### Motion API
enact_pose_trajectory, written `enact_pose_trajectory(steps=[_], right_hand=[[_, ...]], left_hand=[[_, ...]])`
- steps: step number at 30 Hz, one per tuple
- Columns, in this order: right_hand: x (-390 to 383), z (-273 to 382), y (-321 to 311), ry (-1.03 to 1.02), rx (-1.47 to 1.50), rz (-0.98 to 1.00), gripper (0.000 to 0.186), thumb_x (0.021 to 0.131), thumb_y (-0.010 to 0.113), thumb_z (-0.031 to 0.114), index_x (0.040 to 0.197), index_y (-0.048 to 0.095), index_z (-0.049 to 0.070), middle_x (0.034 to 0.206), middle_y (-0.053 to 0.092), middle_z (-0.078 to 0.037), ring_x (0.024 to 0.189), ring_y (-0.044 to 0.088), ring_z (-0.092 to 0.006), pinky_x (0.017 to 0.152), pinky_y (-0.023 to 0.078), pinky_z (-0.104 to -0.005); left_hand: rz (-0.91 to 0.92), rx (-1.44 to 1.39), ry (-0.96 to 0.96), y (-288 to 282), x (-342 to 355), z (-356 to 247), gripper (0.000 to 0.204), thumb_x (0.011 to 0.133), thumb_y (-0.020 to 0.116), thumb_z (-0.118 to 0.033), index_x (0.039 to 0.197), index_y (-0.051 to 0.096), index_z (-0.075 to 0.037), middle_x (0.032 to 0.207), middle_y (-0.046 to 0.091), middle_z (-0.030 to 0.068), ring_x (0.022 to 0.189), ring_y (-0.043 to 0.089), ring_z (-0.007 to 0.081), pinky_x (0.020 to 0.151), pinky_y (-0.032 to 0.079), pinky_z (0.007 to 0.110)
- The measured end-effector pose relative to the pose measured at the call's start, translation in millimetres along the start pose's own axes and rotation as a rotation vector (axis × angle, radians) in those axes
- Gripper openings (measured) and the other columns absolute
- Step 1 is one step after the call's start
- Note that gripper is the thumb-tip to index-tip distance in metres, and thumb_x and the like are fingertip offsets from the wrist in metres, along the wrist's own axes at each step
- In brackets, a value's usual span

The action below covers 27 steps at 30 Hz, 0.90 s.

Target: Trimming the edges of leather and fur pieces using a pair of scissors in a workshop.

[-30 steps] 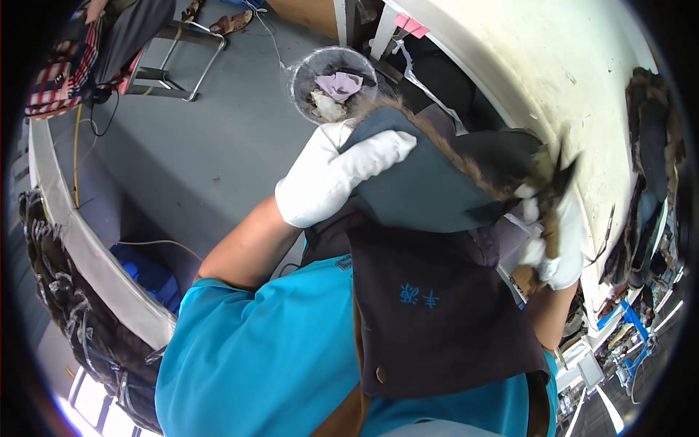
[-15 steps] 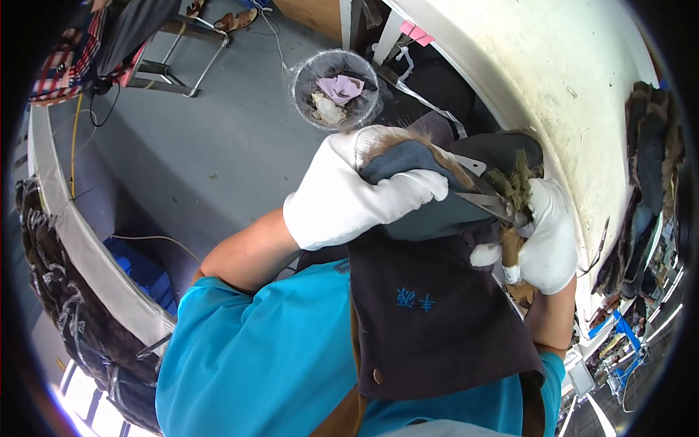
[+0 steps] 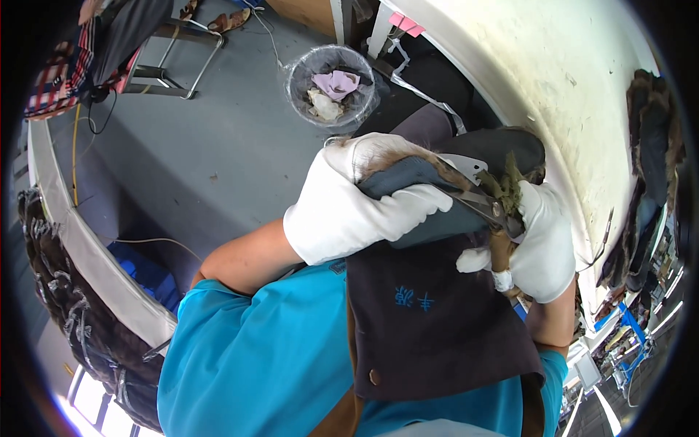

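Small blue mark [image 3: 415, 298] sits on the dark apron [image 3: 429, 328]; left hand [image 3: 349, 207], white-gloved, has its grip clamped round the grey fur-edged piece [image 3: 408, 178] at chest height, right hand [image 3: 542, 244] closed on scissors [image 3: 484, 204] touching its furry edge

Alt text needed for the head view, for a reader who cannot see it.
Two white-gloved hands work at chest height: the left hand grips a dark grey, fur-edged piece, the right hand holds scissors at its edge. Beyond, a lined waste bin stands on the grey floor.
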State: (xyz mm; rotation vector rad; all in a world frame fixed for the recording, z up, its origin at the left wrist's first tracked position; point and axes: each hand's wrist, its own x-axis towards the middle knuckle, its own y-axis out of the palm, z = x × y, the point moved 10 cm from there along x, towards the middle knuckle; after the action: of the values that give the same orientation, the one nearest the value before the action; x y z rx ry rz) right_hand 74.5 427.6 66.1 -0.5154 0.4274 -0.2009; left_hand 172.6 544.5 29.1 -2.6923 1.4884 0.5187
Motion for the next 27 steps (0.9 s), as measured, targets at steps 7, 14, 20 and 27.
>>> enact_pose_trajectory(steps=[7, 14, 20, 27], right_hand=[[-4.7, 4.7, 8.7, 0.01, -0.002, 0.033, 0.027, 0.065, 0.057, -0.002, 0.092, 0.062, -0.002, 0.069, 0.065, -0.011, 0.058, 0.065, -0.0233, 0.053, 0.05, -0.0283], [-4.4, 7.6, 7.7, -0.026, -0.085, 0.023, 0.016, 0.068, 0.055, -0.003, 0.083, 0.059, -0.001, 0.055, 0.061, -0.005, 0.053, 0.065, -0.0204, 0.048, 0.048, -0.0255], [-7.9, -1.2, 2.7, -0.04, -0.106, -0.057, 0.015, 0.064, 0.061, 0.006, 0.078, 0.058, 0.003, 0.055, 0.06, -0.007, 0.048, 0.058, -0.0238, 0.049, 0.044, -0.0311], [-6.6, -26.7, -22.7, 0.215, 0.292, 0.04, 0.03, 0.065, 0.067, 0.003, 0.094, 0.061, -0.003, 0.071, 0.061, -0.004, 0.06, 0.06, -0.0135, 0.059, 0.048, -0.0287]], left_hand=[[0.007, 0.065, 0.051, 2.1, -1.2, -5.1, 0.024, 0.069, 0.068, 0.003, 0.092, 0.063, 0.004, 0.089, 0.068, 0.0101, 0.075, 0.063, 0.0112, 0.068, 0.05, 0.023], [0.039, 0.002, -0.049, 4.7, 0.3, 0.8, 0.023, 0.068, 0.069, 0.001, 0.091, 0.064, 0.003, 0.084, 0.068, 0.0077, 0.072, 0.063, 0.0103, 0.065, 0.05, 0.023], [0.046, -0.05, -0.119, 5.5, 3.2, 4.1, 0.024, 0.069, 0.07, 0.001, 0.092, 0.063, 0.003, 0.084, 0.068, 0.0084, 0.073, 0.063, 0.0112, 0.065, 0.051, 0.024], [0.038, 0.143, 0.102, -6.6, 18.2, -15.6, 0.017, 0.073, 0.066, -0.005, 0.089, 0.067, -0.001, 0.077, 0.065, 0.0033, 0.072, 0.059, 0.0075, 0.067, 0.048, 0.023]])
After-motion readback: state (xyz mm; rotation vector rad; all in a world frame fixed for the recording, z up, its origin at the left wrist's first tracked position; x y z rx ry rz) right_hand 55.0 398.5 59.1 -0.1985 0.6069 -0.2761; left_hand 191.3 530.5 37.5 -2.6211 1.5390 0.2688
